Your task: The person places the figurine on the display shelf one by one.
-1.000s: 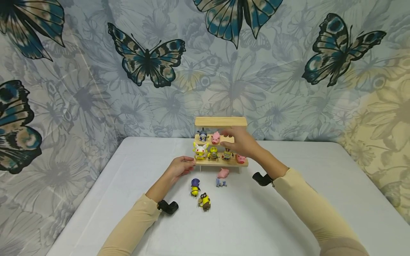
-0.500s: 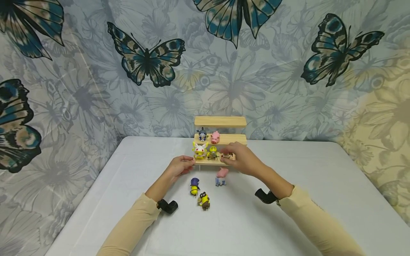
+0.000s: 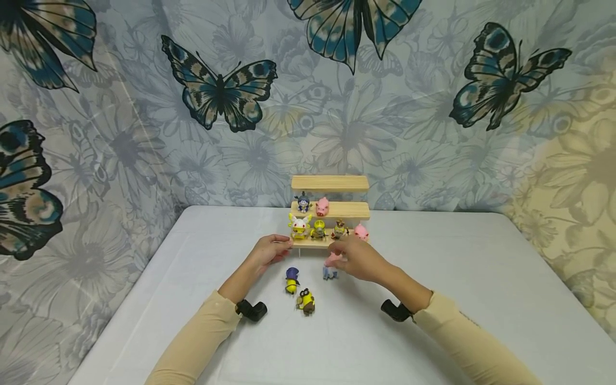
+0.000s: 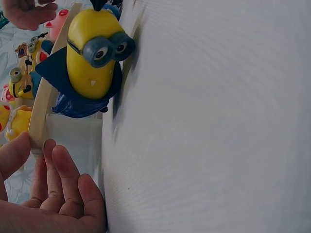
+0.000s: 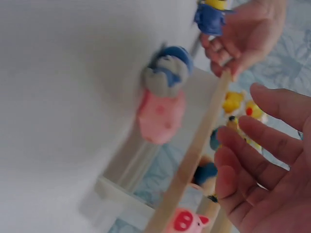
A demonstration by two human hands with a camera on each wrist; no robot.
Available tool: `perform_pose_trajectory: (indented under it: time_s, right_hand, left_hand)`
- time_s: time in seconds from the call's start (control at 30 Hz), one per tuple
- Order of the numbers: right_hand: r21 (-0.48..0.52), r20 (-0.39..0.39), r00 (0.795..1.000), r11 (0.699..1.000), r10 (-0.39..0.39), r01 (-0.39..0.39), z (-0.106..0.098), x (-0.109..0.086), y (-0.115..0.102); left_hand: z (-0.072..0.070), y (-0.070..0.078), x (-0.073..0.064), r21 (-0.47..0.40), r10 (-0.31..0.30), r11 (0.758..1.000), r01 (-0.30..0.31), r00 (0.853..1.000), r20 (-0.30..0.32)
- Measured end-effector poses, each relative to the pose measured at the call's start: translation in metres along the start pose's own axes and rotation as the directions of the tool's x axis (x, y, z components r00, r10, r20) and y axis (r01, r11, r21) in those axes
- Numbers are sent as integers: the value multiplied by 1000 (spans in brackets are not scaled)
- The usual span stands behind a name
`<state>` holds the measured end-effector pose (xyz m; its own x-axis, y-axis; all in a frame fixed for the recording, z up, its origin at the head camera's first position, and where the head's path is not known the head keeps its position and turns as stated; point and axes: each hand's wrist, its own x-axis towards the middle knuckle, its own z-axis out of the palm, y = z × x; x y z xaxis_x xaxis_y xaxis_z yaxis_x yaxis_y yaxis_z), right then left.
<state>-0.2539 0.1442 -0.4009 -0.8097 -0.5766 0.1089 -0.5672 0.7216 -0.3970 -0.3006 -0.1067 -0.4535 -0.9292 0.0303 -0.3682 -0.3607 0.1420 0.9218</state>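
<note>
My left hand [image 3: 269, 251] pinches the left end of the small wooden tiered display shelf [image 3: 351, 210] between thumb and fingers. My right hand [image 3: 361, 259] is in front of the shelf's lower tier, its fingertips beside a pink and grey-blue figurine [image 3: 330, 272] lying on the table. In the right wrist view the fingers are spread, with nothing between them. A yellow minion figurine in a blue cape [image 4: 90, 53] and a yellow-and-brown minion figurine [image 3: 305, 302] lie nearer. On the lower tier are a white-and-yellow figurine [image 3: 299, 228], two minion figurines [image 3: 318, 230] and a pink pig [image 3: 361, 232].
The upper tier bears a dark figurine [image 3: 302, 202] and a pink pig figurine [image 3: 322, 207]. A white-covered table [image 3: 231, 214] lies under everything. Behind it hangs a floral cloth [image 3: 409, 171] printed with butterflies.
My right hand has come down from the upper tier, past the lower tier, to the pink and grey-blue figurine. My left hand stays at the shelf's end.
</note>
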Motion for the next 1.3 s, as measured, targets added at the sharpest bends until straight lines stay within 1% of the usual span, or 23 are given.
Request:
perform_pose_trajectory:
  time_s: [0.13,0.3,0.53,0.8,1.13,1.3]
  right_hand:
    - [-72,29,999,997,25,-23,9,-2,1]
    - [-138,33,999,990,-7,12,19,-3,2]
    - [-198,73,997,979,-36,50,29,-3,3]
    - [-252,44,995,963,-90,98,28,0,0]
    - [-303,49,996,949,-75,87,31,3,-5]
    - [-334,66,997,941,-39,58,34,5,-8]
  left_hand:
    - [0,-2,1,1,-3,1000,3,1000,2]
    - [0,-3,3,-1,0,1000,1,1000,9]
    - [-1,-2,3,-4,0,1000,0,1000,15]
    - [-1,-1,2,-8,2,1000,-2,1000,8]
    - [0,0,4,-2,-6,1000,6,1000,12]
    - [-1,-2,5,-3,-3,1000,3,1000,11]
